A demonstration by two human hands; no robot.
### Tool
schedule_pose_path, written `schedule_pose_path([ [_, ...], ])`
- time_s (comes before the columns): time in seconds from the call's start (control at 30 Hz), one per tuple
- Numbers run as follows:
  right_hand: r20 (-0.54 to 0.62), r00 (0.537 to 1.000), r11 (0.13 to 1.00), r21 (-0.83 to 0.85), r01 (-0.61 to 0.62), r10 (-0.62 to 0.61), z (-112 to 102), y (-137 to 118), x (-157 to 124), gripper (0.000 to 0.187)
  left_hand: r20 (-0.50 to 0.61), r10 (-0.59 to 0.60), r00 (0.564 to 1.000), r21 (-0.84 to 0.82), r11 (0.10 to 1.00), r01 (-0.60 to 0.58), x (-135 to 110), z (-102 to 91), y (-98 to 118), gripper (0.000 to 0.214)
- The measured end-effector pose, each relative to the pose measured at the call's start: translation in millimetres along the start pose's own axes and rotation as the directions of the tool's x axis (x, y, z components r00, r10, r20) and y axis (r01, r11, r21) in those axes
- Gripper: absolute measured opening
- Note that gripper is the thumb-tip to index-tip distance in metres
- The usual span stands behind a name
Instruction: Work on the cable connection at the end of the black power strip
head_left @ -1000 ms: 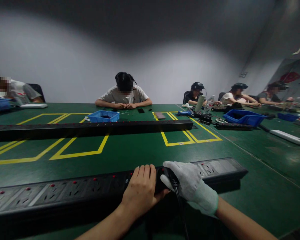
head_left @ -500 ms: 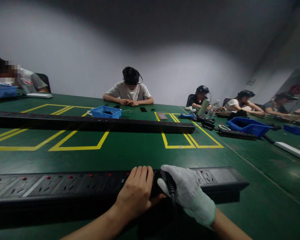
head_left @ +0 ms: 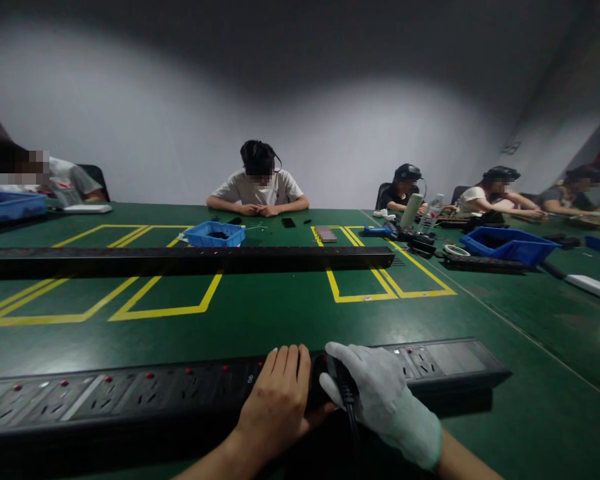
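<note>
On the worktop [head_left: 275,330], the strip [head_left: 225,390] is laid beneath the fingers. It is gripped by the bare left hand [head_left: 280,390]; the plug [head_left: 344,383] is grasped in the gloved right hand [head_left: 387,400]. Whether it is seated cannot be told; the sockets [head_left: 147,392] visible left of the fingers are unfilled.

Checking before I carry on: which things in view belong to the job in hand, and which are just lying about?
In use:
near power strip, gripped by the bare left hand
black corded plug, held in the gloved right hand

Apparently just lying about:
far black strip
light-blue bin
dark-blue bin
clear bottle
</note>
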State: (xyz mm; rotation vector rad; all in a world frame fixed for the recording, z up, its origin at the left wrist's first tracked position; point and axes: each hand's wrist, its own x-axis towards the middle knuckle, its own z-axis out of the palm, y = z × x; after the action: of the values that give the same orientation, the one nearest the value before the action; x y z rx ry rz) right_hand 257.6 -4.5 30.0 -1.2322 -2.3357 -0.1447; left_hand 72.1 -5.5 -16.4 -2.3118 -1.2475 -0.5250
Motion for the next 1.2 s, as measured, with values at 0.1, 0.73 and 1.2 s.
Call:
schedule_pose_path([
  [0.1, -0.031, 0.999, 1.0, 0.017, 0.017, -0.017, -1.4, -0.2, 1.1, 0.029, -0.009, -0.015, 1.0, -0.004, 1.0, 0.015, 0.3, 1.3, 0.7, 0.077],
  [0.73, -0.13, 0.988, 0.997, 0.012, 0.081, -0.079, -3.1, -0.8, -1.9, 0.025, 0.005, 0.006, 1.0, 0.034, 0.999, -0.006, 0.3, -1.5, -0.6, 0.074],
  [1.2, -0.133, 0.989, 0.998, -0.022, 0.066, -0.068, -1.4, -3.3, -1.7, 0.022, 0.005, 0.004, 1.0, 0.005, 1.0, -0.004, 2.1, -1.3, -0.8, 0.078],
])
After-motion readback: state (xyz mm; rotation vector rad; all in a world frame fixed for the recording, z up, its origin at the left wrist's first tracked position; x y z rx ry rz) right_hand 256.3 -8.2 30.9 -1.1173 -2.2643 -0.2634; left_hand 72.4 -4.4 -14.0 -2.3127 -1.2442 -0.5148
